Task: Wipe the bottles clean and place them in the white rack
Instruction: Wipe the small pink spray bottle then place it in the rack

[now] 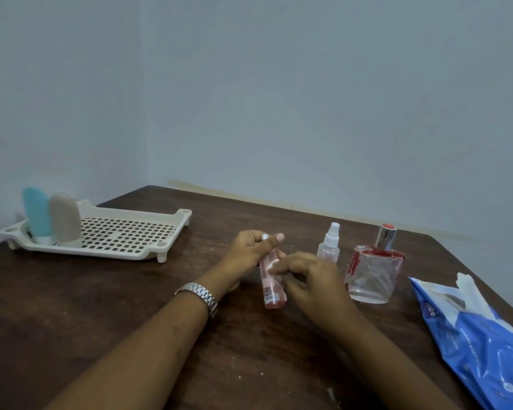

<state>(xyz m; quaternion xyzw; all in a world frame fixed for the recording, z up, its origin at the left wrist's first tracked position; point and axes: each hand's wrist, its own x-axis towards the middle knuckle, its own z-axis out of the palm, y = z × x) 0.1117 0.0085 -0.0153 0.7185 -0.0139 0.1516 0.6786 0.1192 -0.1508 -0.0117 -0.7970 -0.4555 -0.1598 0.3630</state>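
My left hand grips the upper part of a slim pink bottle with a silver cap, held upright above the table. My right hand presses a small white wipe against the bottle's side. A small clear spray bottle and a square glass perfume bottle with red trim and a silver cap stand just right of my hands. The white rack sits at the far left of the table, with a blue bottle and a beige bottle standing upside down at its left end.
A blue wipes pack lies at the right table edge, a white wipe sticking out of its top. The dark wooden table meets a grey wall behind. White crumbs dot the tabletop.
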